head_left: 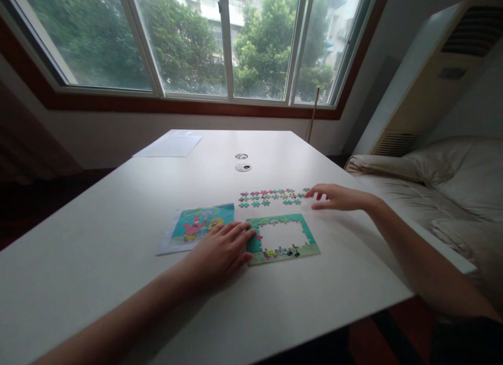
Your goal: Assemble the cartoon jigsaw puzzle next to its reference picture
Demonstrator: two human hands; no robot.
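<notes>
A jigsaw frame (283, 240) with a green border and a bare white middle lies on the white table (118, 239). My left hand (222, 252) rests flat beside its left edge, fingers stretched out and touching the frame. To the left lies a cartoon reference picture (198, 226). Several loose puzzle pieces (271, 196) are laid in rows beyond the frame. My right hand (336, 196) hovers at the right end of those rows, fingers spread and reaching toward the pieces, holding nothing that I can see.
A sheet of paper (168, 145) lies at the table's far left. Two round cable holes (242, 167) sit mid-table. Windows run along the far wall. A cream sofa (444, 181) and a standing air conditioner (432, 72) are to the right.
</notes>
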